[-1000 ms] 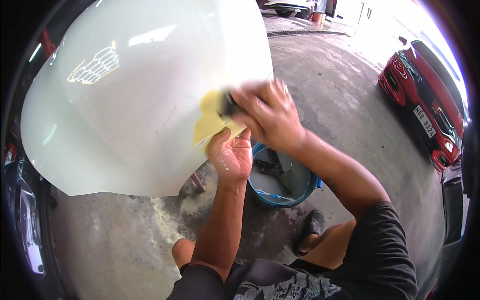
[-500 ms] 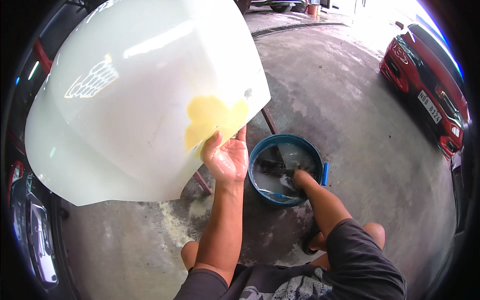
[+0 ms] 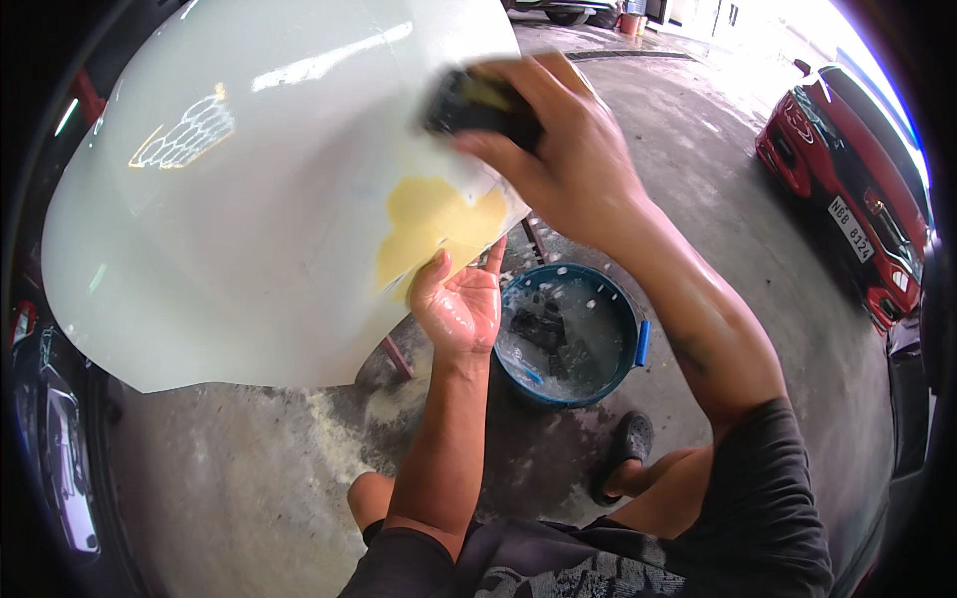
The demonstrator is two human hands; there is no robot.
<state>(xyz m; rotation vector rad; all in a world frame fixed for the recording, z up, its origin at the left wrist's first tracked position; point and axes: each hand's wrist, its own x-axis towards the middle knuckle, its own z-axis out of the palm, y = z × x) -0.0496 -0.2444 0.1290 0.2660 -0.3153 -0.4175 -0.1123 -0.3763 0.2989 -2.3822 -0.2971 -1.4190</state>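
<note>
A large white car hood fills the upper left. On it, near its right edge, is a smooth yellow filler patch. My left hand grips the hood's lower right edge beside the patch, thumb on top and fingers at the underside; its palm is wet. Above the patch, my right hand is closed round a black block-shaped pad, blurred by motion. Whether the pad touches the hood, I cannot tell. Below the edge stands a blue bucket of cloudy water with dark pieces in it.
A reddish stand leg shows under the hood. To the right a red car is parked, and a dark vehicle lies along the left rim. The concrete floor is wet in places around the bucket.
My right hand has come up out of the bucket with the black pad and moved over the hood, with water drops falling. The left hand keeps its hold on the edge.
</note>
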